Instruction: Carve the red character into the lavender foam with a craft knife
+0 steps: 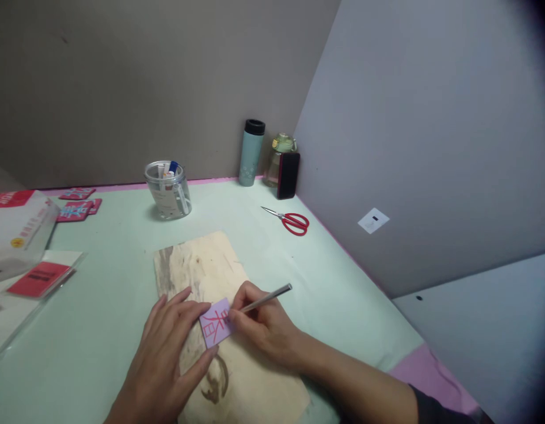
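A small purple block (212, 331) bearing a red Chinese-style character lies on a pale wooden board (205, 250). My left hand (168, 347) grips its near-left edges between thumb and index finger, the other fingers stretched out over the board. In my right hand (261, 330) is a slim silver pen-like tool (274, 294), pinched near its lower end. Its tip is hidden behind my fingers at the block's right side, so I cannot tell whether it is a pen or a knife.
Red-handled scissors (295, 223) lie beyond the board. A clear jar (168, 197) with markers, a teal tumbler (251, 154), a green-lidded bottle (272, 168) and a phone (288, 175) stand at the back. On the left are a white bag (22, 232), pink pieces (75, 211) and a red packet (40, 279).
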Tool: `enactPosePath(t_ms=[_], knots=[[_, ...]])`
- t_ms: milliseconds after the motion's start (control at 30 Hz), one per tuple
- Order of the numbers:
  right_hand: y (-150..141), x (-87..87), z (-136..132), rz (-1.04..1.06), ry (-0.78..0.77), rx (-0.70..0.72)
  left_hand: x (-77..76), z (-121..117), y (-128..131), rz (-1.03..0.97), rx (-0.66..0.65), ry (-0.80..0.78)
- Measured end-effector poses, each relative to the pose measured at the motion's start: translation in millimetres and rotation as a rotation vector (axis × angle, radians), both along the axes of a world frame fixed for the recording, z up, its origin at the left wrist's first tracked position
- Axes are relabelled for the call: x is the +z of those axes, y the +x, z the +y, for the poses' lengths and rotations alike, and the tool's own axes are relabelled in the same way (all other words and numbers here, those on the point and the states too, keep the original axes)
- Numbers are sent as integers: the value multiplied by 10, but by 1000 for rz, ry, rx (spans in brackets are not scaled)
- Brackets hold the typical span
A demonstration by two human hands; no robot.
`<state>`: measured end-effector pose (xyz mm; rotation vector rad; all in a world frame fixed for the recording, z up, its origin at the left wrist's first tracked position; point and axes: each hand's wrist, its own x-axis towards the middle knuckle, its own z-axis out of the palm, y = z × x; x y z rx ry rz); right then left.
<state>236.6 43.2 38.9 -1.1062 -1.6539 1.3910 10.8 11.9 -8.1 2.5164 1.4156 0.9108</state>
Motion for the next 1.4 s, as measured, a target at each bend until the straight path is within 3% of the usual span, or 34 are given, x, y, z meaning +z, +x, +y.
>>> enactPosePath(t_ms=[933, 1400], knots=[[29, 93, -4, -94, 97, 75, 12, 12, 4, -49, 22, 17], [33, 75, 1, -89, 58, 69, -14, 3, 0, -40, 23, 14]])
